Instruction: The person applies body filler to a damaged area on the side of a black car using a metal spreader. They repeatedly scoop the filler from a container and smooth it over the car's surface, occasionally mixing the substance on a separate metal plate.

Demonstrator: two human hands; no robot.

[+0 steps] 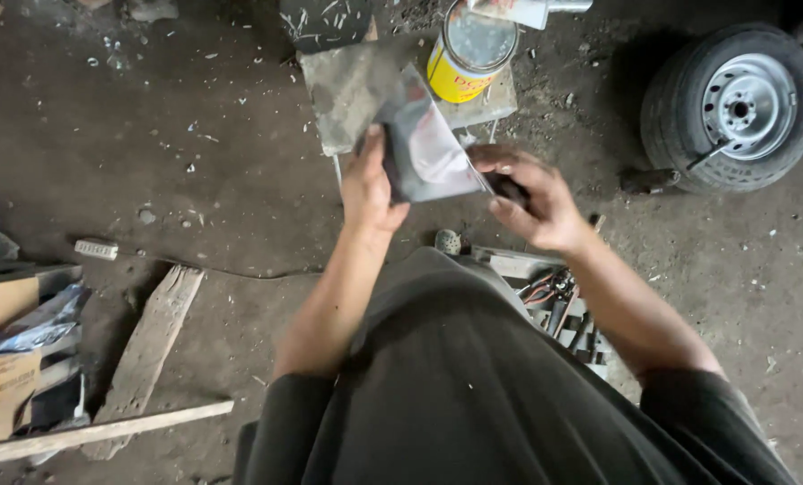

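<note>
The left hand (372,184) has its grip closed on a grey folded sheet (424,148) (it looks like thin metal or stiff film, hard to tell), thumb pressed on the near face. The sheet rises up and away from that grip. Just right of it, the right hand (531,199) is closed around a small dark object (509,187), touching the sheet's lower corner. Beyond both grips, a yellow tin (466,56) stands on a slab (347,85); a wheel (732,108) lies well apart, far right.

Bare dirt floor (240,180), strewn with pale chips; on it a wheel (732,106) lying flat, wooden planks (145,355), cardboard boxes (2,359), a tool tray (558,310).
</note>
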